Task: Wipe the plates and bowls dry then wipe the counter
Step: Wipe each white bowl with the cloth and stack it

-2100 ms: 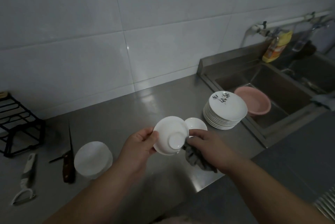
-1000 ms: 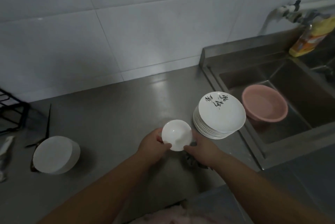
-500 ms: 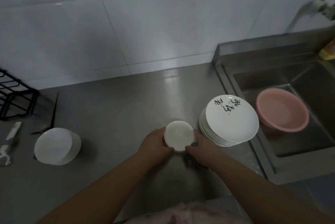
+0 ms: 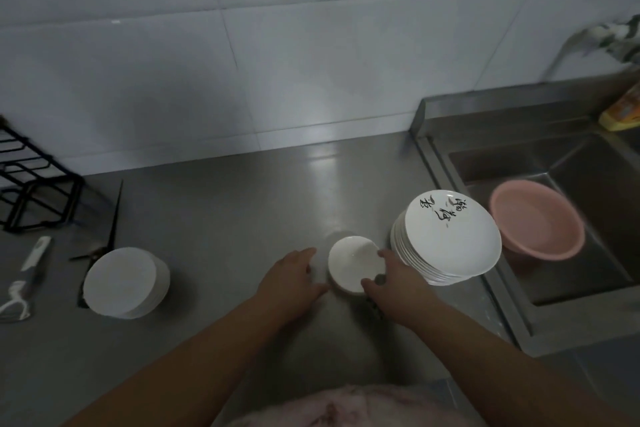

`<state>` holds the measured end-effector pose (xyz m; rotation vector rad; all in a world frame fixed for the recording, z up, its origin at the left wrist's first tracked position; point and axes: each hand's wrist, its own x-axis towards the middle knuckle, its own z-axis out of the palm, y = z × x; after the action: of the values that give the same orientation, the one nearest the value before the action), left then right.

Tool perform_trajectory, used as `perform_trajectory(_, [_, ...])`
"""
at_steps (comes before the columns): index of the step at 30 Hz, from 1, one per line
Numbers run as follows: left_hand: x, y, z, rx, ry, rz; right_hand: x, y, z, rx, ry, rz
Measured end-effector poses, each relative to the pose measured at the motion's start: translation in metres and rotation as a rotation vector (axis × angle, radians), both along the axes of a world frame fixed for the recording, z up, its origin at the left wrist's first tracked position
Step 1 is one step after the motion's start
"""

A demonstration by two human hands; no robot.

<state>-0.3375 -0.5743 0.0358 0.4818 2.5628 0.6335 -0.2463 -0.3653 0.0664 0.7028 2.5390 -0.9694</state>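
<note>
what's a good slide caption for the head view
Right hand holds a small bowl on the counter beside stacked plates; left hand rests open nearby.

White plates [image 4: 450, 246], pink basin [image 4: 540, 222]

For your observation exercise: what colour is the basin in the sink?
Pink; the basin shows clearly in the head view.

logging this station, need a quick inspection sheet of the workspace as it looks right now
surface: steel counter, glare patch near the wall
job's things: small white dish on the counter; stack of plates right of it; stack of bowls at left; dark cloth under the right hand
clutter: peeler, knife, black rack
grippers: left hand beside the dish, open; right hand grips its rim
cables: nothing seen
surroundings: tiled wall, sink holding a pink basin
</note>
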Motion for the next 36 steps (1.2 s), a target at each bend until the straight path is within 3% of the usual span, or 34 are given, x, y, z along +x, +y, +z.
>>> perform_trajectory(5, [-0.014, -0.064, 0.023, 0.005, 0.069, 0.039, -0.018, -0.050, 0.021, 0.037, 0.005, 0.045])
perform_trajectory(9, [-0.023, -0.134, 0.043, -0.005, 0.122, 0.122, -0.040, -0.105, 0.026, -0.064, 0.013, 0.091])
perform_trajectory(21, [-0.031, -0.331, 0.054, -0.002, 0.189, 0.435, -0.098, -0.277, 0.032, 0.040, -0.013, 0.351])
perform_trajectory(36, [-0.050, -0.355, 0.031, 0.037, 0.123, 0.328, -0.119, -0.361, 0.001, -0.082, 0.077, 0.249])
